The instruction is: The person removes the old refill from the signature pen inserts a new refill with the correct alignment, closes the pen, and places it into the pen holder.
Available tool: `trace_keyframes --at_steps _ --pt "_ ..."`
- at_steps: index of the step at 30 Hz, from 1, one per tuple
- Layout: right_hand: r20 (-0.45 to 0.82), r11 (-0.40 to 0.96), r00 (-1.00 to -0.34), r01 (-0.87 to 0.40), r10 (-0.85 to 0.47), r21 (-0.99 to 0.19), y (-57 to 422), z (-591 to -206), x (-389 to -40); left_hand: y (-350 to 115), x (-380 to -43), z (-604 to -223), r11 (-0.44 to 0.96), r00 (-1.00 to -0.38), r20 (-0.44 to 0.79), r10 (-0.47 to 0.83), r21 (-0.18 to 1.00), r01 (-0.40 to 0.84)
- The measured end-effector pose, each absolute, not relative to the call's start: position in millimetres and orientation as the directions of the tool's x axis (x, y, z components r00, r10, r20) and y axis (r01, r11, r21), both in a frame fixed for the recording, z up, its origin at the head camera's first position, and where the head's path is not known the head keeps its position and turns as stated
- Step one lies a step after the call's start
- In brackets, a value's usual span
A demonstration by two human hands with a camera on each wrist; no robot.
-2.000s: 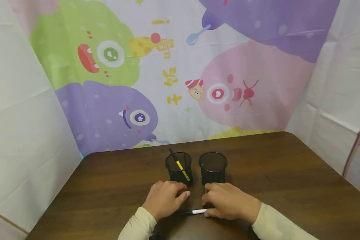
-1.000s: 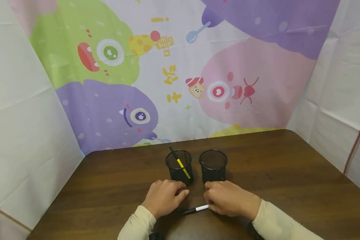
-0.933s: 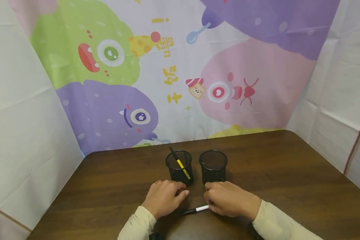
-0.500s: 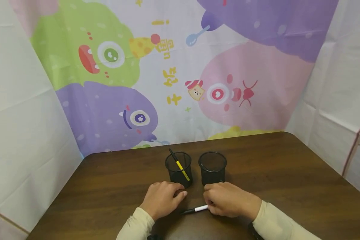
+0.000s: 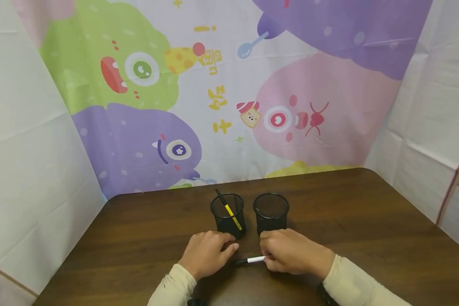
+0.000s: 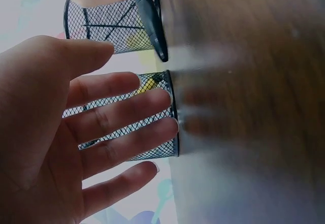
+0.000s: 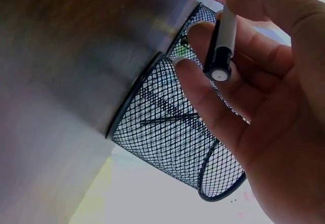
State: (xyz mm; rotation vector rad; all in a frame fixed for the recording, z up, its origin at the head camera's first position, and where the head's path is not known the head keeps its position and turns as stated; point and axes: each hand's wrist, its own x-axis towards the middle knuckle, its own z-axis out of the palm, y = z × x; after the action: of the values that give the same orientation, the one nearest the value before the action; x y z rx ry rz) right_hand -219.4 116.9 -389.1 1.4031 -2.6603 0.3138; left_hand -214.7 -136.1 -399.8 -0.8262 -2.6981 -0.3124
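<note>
Head view, right hand: we are watching the right hand (image 5: 294,250) pinching the white part of a black-and-white pen (image 5: 256,259) in front of the right mesh cup (image 5: 271,223).
Head view, pen: it is running between the hands, roughly along the line of the far edge of the tabletop (image 5: 348,212), its black end pointing toward the left hand (image 5: 206,255).
Head view, cups: the left mesh cup (image 5: 222,225) and its neighbour are standing upright, just apart, nearer the far edge than the hands; a yellow-and-black pen (image 5: 228,210) is leaning inside the left one.
Head view, backdrop: a printed cloth (image 5: 229,157) is hanging behind the far edge.
Left wrist view, left hand: its fingers are spreading loosely before the left mesh cup; we are unable to tell whether they are touching it.
Right wrist view, grip: we are seeing thumb and fingers pinching the white barrel.
</note>
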Motion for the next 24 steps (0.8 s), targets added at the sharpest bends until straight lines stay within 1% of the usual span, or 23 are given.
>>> trace_keyframes --at_steps 3,10,13,20,24 --pt "0.217 0.555 -0.571 -0.821 -0.791 -0.137 117.9 -388.6 -218.9 -135.8 -214.6 -400.2 0.806 -0.790 0.339 0.510 0.132 0.577" --pt "0.249 0.553 -0.574 -0.818 -0.780 -0.157 118.4 -390.9 -216.1 -138.1 -206.1 -405.4 0.780 -0.804 0.294 0.516 0.227 0.584" --pt "0.264 0.554 -0.575 -0.818 -0.775 -0.154 118.6 -391.4 -217.2 -137.4 -205.8 -405.6 0.767 -0.801 0.293 0.522 0.249 0.591" --pt "0.320 0.551 -0.560 -0.824 -0.764 -0.127 121.5 -389.2 -221.3 -133.2 -210.2 -403.4 0.748 -0.777 0.312 0.547 0.233 0.621" --pt "0.336 0.560 -0.568 -0.818 -0.751 -0.131 124.2 -387.1 -223.3 -130.0 -213.7 -400.6 0.748 -0.772 0.313 0.554 0.221 0.626"
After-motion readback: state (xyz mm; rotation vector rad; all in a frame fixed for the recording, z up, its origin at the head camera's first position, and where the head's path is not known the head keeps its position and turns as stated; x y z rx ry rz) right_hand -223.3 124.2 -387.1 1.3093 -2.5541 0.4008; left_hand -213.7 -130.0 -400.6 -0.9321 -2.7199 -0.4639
